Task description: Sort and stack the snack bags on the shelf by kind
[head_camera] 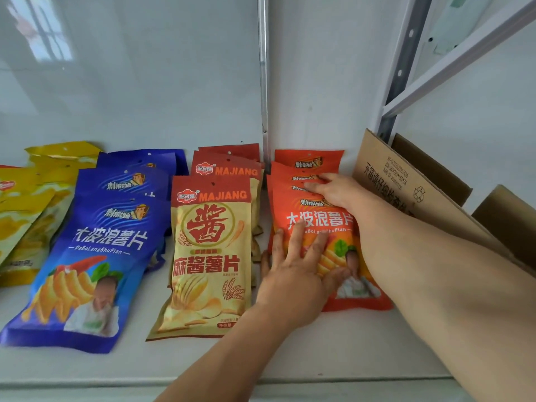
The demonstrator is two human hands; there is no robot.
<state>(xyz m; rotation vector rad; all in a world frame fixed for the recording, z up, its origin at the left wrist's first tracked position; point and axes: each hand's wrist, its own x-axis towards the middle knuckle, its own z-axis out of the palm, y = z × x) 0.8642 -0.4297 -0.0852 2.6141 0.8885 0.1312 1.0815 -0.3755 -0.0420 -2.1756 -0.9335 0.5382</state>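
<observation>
Under both hands (pixel 293 274): orange bags (pixel 316 219), print covered.

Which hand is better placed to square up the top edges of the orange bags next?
The right hand: its fingers already lie on the staggered top edges of the orange bags. The left hand lies flat lower down, steadying the front bag.

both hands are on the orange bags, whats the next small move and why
Probably nudge the top orange bag back so it squares with the bags beneath. The left hand lies flat on its front, the right hand rests at its top edge, and the orange stack behind sits staggered, edges showing.
</observation>
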